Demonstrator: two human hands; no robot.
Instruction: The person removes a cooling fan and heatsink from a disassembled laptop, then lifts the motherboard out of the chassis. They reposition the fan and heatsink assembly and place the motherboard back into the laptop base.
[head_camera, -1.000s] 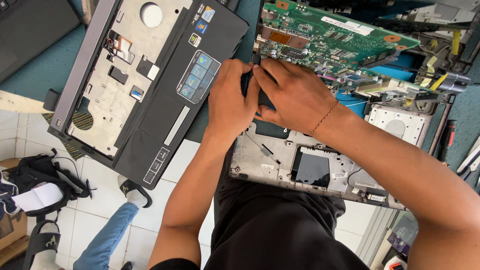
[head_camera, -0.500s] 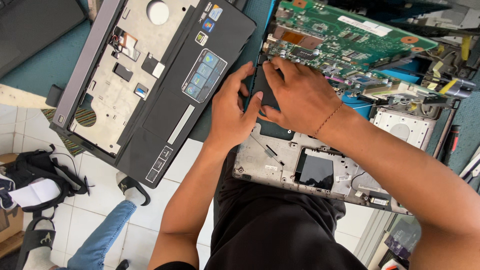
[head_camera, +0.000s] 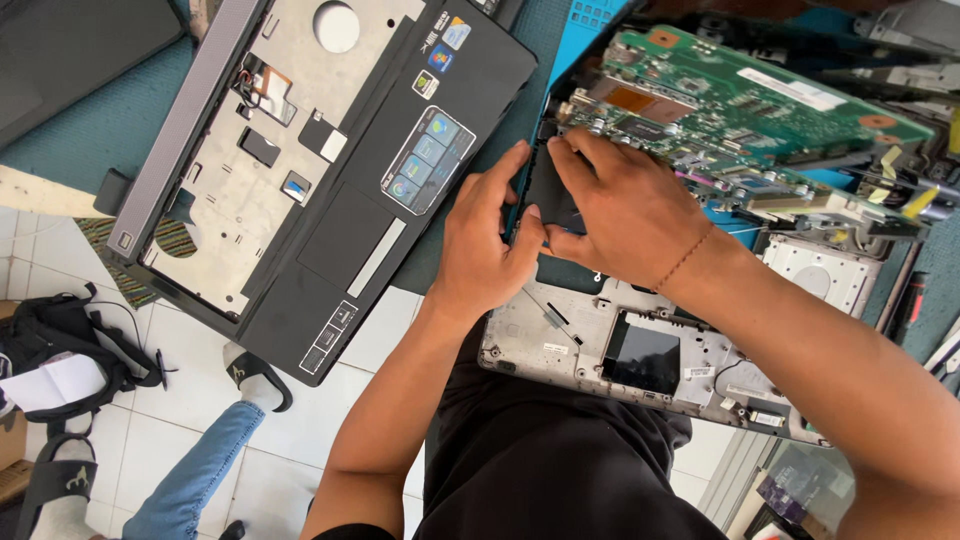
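Both hands meet at the centre of the frame over a small flat black part that sits at the upper edge of an opened silver laptop base; the left hand has its fingers stretched up along the part's left side with the thumb pressed against its lower edge, and the right hand lies over its right side, fingertips at the top and thumb tucked beneath; each grip is closed about the part, pinching it from opposite sides, probably so that it stays level and does not twist where it seats. How firmly it is held, or whether it is free of the base, cannot be told, since the hands cover most of it.

The base lies at the lower middle of the frame, partly over the person's lap, its dark rectangular panel facing up, which keeps the work close under the hands; a green circuit board rests at the upper right, just beyond the right hand, laid component side up and within reach; a black laptop palm-rest cover with a grey metal inner tray lies tilted across the upper left on the teal bench, set aside from the work. At the lower left, on the tiled floor, are a black bag and another person's sandalled foot.
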